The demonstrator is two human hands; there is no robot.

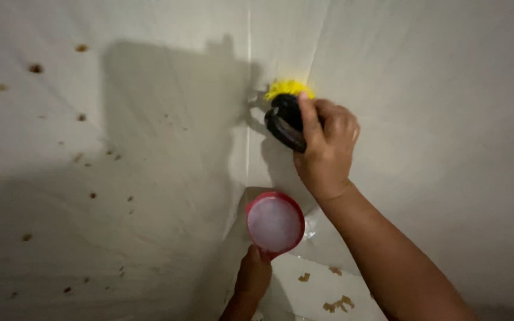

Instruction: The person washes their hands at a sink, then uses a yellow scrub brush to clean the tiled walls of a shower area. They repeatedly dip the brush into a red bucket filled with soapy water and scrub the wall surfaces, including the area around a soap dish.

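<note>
Yellow bristles: you press the yellow bristles (288, 88) of a brush (285, 116) against the pale wall (150, 154), right beside a vertical seam (248, 71) in that surface.
Brush body: black, rounded, with a loop-shaped handle; it sits just below the bristles and tilts down toward the left.
Right hand: your right hand (327, 142) is wrapped closed around the brush handle, index finger stretched along its back, the other fingers curled over the far side.
Right arm: your forearm runs from the lower right corner up to the wrist, bare.
Left hand: your left hand (253, 274) is low in view, closed around the handle of a red scoop (275, 222); only the back of the hand and part of the wrist show.
Scoop: round, red-rimmed, filled with a pale whitish liquid or foam; you hold it just below the brush, apart from it, close to the wall.
Wall: off-white, with small brown spots (35, 68) scattered over the left half, and a large shadow falling across the middle.
Lower patch: a brighter area below the scoop carries brown flaky marks (339, 304).
</note>
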